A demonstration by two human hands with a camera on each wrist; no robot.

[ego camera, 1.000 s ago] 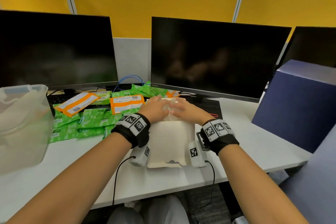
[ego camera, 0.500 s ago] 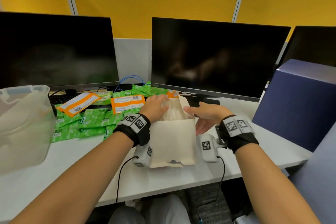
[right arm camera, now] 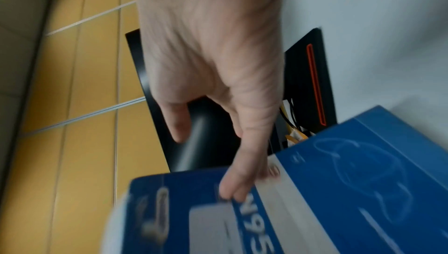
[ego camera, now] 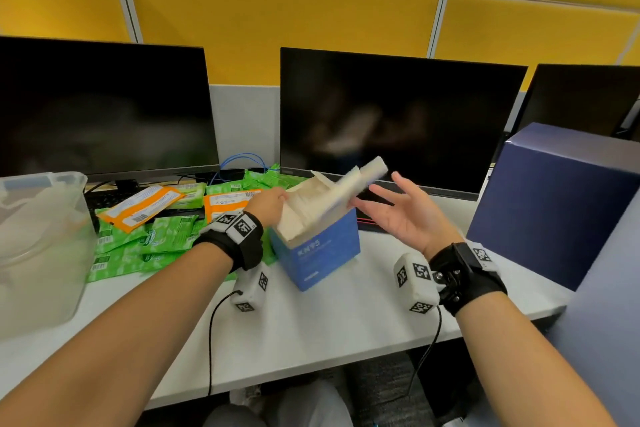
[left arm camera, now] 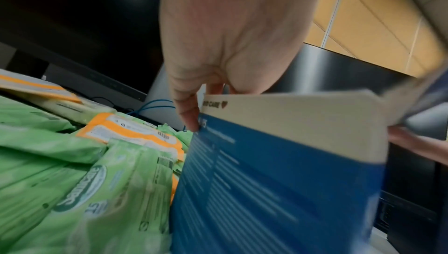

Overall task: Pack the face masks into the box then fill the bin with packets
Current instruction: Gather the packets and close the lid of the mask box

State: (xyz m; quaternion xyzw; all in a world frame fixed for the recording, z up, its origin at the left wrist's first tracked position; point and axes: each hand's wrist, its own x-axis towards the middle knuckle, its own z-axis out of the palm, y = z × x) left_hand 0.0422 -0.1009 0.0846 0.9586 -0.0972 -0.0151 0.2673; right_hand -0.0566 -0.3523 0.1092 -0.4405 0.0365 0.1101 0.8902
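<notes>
A blue face-mask box (ego camera: 320, 251) stands tilted on the white desk (ego camera: 329, 326), top open and beige flaps up. My left hand (ego camera: 277, 199) pinches its upper left edge; in the left wrist view the thumb of the left hand (left arm camera: 201, 104) lies on the outside of the box (left arm camera: 278, 181). My right hand (ego camera: 384, 198) is open beside the raised lid flap (ego camera: 360, 180), and its straight fingertips (right arm camera: 230, 187) touch the flap's blue face (right arm camera: 194, 210). What lies inside is not clear. Green packets (ego camera: 156, 243) and orange packets (ego camera: 138, 206) lie left of the box.
A clear plastic bin (ego camera: 41, 246) stands at the desk's left end. Two dark monitors (ego camera: 398, 121) line the back, with cables under them. A large navy box (ego camera: 554, 201) stands to the right. The desk's front edge runs just below my wrists.
The box lay flat with its beige side up; now it stands tilted with its blue front toward me. My right hand came off it and opened beside the lid flap.
</notes>
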